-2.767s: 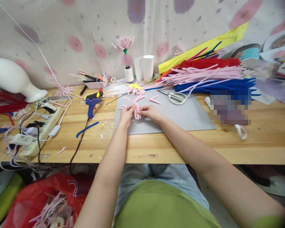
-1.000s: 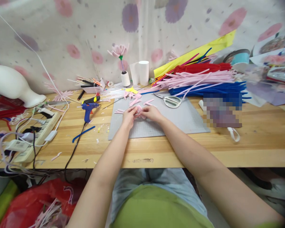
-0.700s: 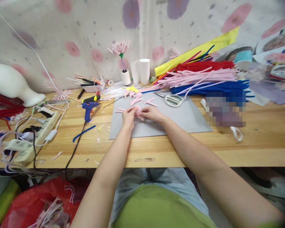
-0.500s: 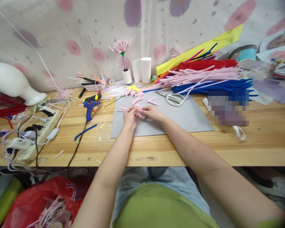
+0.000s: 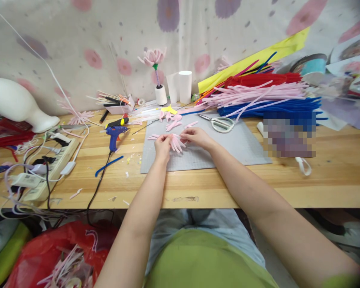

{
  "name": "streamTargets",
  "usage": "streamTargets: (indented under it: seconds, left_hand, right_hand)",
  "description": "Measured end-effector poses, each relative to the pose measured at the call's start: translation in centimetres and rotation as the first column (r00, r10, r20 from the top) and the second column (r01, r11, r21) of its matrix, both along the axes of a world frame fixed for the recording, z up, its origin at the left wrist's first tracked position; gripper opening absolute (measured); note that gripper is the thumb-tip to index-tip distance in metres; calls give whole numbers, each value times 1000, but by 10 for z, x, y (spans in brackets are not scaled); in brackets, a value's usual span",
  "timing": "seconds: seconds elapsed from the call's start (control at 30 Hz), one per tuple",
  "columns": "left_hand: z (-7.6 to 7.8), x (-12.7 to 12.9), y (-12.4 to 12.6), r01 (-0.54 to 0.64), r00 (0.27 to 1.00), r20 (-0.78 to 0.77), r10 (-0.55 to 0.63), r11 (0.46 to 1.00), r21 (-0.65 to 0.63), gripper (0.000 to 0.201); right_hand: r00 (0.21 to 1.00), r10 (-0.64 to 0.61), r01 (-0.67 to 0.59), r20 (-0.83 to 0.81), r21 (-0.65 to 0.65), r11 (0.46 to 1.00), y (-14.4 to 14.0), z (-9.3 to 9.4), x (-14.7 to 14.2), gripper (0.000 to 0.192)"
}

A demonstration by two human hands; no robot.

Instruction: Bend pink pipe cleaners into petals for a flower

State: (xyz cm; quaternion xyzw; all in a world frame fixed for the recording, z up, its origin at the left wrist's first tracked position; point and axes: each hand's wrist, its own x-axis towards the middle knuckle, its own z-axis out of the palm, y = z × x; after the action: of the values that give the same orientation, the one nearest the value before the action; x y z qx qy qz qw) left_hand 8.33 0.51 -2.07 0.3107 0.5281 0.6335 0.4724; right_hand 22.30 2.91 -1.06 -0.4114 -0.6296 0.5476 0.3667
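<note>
There's a pixelated patch [image 5: 289, 134] on the desk [image 5: 198, 184] hiding whatever sits there, the red bag [image 5: 48, 256] gets cut off at the bottom, and the right-edge clutter is blurry.

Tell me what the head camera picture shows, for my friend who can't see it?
Both hands, left hand and right hand, hold a bunch of bent pink pipe cleaners over a grey mat on a wooden table. Scissors lie behind; a blue glue gun lies left.
</note>
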Motion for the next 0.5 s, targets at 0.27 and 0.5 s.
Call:
streamTargets:
  seconds: [0.27, 0.5]
  left_hand:
    - [2, 6, -2, -45, 996, 80, 44, 999, 15, 23]
    - [6, 12, 2, -199, 958, 201, 202, 979, -39, 26]
  right_hand:
    - [998, 54, -55, -15, -31, 998, -8, -4, -13, 20]
    - [999, 50, -50, -2, 9, 999, -11, -7, -29, 14]
